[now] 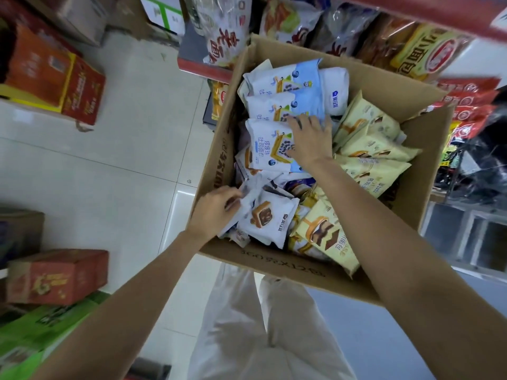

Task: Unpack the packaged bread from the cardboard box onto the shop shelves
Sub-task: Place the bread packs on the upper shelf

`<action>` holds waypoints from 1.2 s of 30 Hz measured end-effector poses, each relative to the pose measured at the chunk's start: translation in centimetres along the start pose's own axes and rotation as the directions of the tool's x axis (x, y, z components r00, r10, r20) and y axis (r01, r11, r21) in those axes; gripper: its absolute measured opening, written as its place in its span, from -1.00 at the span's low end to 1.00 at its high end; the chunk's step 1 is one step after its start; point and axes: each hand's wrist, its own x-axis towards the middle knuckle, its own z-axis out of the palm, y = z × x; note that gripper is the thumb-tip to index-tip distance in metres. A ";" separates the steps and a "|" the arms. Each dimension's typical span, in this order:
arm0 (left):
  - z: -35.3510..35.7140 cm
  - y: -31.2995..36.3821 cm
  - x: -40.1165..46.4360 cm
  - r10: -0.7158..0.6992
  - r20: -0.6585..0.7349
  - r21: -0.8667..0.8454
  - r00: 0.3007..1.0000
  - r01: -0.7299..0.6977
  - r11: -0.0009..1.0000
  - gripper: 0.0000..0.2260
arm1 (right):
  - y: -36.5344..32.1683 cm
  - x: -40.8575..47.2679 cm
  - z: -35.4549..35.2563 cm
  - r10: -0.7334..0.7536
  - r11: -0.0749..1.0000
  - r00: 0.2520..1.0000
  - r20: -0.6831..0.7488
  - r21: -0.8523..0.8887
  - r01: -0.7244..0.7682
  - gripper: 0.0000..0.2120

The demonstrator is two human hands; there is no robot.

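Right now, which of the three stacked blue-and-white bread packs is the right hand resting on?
The right hand lies across the nearest blue-and-white pack, lowest in view, fingertips reaching the middle one. The farthest pack is untouched.

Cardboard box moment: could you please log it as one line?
stage: unpacking | cardboard box: full | left hand: gripping white packet | right hand: flat on blue-white packets

Head camera, steep downward view

My one wide-angle view looks down from head height, close over the cardboard box (pixel 323 272) at frame centre; floor tiles (pixel 115 160) fill the left, shelves (pixel 411 12) the upper right.
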 end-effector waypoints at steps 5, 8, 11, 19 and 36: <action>-0.9 0.6 1.2 -0.069 -0.011 0.120 0.998 0.070 0.990 -0.55 | 1.5 -0.1 0.1 0.157 0.988 0.969 0.193 -0.039 -0.152 -0.29; -0.8 1.1 2.5 -0.099 0.150 0.252 0.984 0.059 0.966 -0.65 | 2.5 -0.9 0.4 0.200 0.969 0.955 0.217 0.098 -0.225 -0.42; -1.3 1.6 3.4 -0.221 0.126 0.251 0.967 0.185 0.950 -0.78 | 3.4 -1.8 -0.7 0.244 0.801 0.947 0.209 0.506 -0.319 -0.48; -4.0 1.9 2.7 -0.314 -0.061 0.163 0.947 0.320 0.933 -0.75 | 0.7 -7.2 -3.1 0.489 0.574 0.842 -0.228 0.810 -0.115 -0.65; -21.3 21.9 4.4 -0.155 -0.616 -0.561 0.773 -0.292 0.775 -0.88 | 10.8 -19.5 -25.1 0.242 0.874 0.623 -0.743 0.447 0.194 -0.76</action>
